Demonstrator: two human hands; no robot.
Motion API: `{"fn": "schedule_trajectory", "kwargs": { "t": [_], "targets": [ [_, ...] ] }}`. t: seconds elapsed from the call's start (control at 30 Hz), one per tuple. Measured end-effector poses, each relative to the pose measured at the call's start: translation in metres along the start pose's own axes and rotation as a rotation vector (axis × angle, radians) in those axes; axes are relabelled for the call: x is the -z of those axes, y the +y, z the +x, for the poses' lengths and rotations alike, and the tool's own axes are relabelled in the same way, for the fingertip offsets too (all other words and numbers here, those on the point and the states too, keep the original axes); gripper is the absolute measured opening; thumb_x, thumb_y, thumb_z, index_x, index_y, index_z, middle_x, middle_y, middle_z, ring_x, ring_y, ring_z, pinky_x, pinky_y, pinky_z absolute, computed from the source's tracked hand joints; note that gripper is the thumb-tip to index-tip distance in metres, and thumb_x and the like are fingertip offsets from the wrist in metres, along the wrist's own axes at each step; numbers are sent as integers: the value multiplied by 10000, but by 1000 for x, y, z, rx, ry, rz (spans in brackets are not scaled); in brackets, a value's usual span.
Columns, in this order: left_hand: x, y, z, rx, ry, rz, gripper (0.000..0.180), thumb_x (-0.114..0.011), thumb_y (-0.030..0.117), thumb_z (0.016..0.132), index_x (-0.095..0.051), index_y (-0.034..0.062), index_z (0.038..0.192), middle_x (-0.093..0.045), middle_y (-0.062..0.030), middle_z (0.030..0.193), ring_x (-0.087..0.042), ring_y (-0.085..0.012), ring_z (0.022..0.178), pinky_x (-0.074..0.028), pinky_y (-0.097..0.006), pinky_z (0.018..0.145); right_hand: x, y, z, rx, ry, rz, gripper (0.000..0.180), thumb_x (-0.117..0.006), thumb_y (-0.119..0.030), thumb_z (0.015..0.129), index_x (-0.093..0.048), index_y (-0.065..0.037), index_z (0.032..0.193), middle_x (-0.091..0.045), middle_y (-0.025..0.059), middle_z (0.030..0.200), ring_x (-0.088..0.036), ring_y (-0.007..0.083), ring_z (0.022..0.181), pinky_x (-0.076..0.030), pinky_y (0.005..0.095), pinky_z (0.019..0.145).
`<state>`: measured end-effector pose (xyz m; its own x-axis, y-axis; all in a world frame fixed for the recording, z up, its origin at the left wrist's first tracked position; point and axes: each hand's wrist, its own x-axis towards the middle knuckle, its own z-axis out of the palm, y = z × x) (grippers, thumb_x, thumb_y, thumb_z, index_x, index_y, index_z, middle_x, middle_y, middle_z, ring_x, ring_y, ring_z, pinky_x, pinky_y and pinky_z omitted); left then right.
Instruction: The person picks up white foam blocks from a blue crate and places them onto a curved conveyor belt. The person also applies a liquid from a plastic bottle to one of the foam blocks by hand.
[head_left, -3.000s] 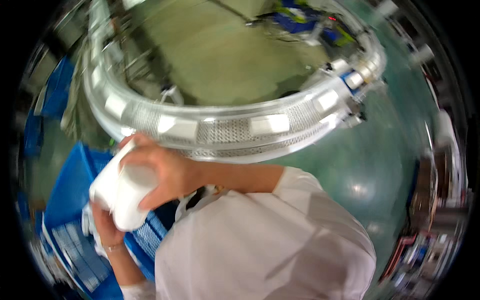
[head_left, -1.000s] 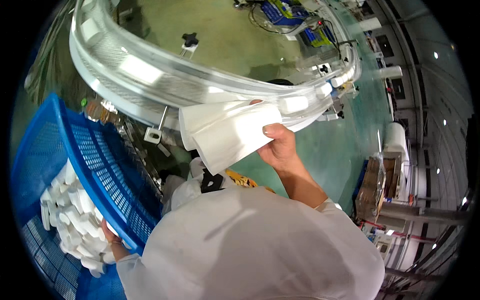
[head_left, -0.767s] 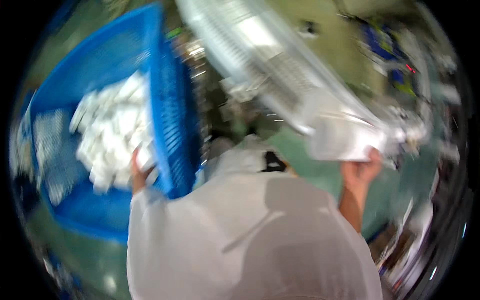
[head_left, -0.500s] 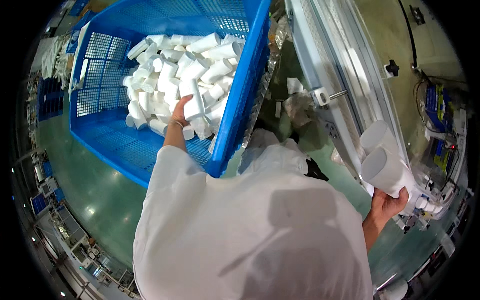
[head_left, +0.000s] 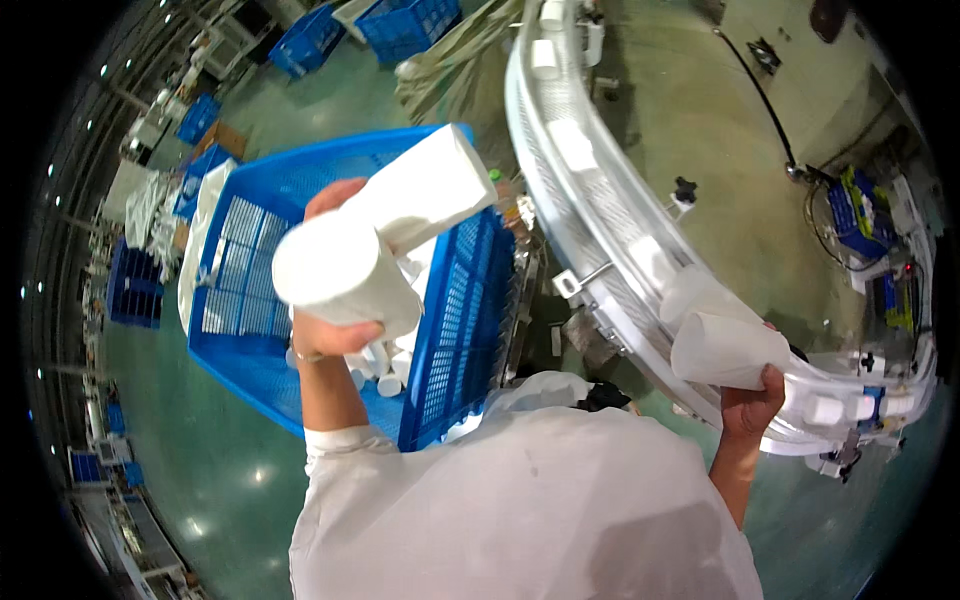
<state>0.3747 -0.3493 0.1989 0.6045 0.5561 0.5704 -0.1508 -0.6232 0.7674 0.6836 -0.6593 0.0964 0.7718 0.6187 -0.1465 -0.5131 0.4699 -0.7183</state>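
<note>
Left grip (head_left: 325,330) around white tubes (head_left: 385,235), seemingly.

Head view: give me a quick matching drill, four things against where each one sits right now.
Things:
1. left hand
2. right hand
3. blue crate
4. curved conveyor

Places:
A. at the conveyor's edge, grip on one white bottle
B. arcs from top centre to lower right
C. left of the conveyor, white bottles inside
D. raised over the crate, holding two white bottles

Pairs: 1-D, 2-A, 3-C, 4-B
</note>
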Motion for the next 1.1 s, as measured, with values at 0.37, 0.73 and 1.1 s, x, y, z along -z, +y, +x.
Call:
{"fn": "schedule_trajectory", "kwargs": {
  "t": [0.37,0.73,1.1],
  "targets": [
    [-102,45,28,-191,-129,269,723,-688,506,503,-543,5,1004,-363,-167,1218,-386,-301,1101,-326,-414,892,55,-28,-16,141,74,35,655,-546,-239,597,-375,-74,1207,-447,115,1167,-423,286,1104,-336,410,956],
    [-84,-118,-20,550,-55,-486,509,-486,253,800,-362,-8,1220,-482,-142,1105,-534,-219,906,-464,-316,742,89,-60,-45,173,103,36,497,-515,-133,674,-410,-61,1155,-489,82,1076,-474,218,1007,-365,332,904],
    [-97,-133,-52,698,-30,-808,594,-428,377,790,-328,27,1260,-448,-113,1210,-480,-268,1037,-462,-415,780,113,-102,-62,126,374,-163,436,-526,-81,659,-498,-63,1094,-542,52,997,-502,176,968,-400,300,863]
  ]
}}
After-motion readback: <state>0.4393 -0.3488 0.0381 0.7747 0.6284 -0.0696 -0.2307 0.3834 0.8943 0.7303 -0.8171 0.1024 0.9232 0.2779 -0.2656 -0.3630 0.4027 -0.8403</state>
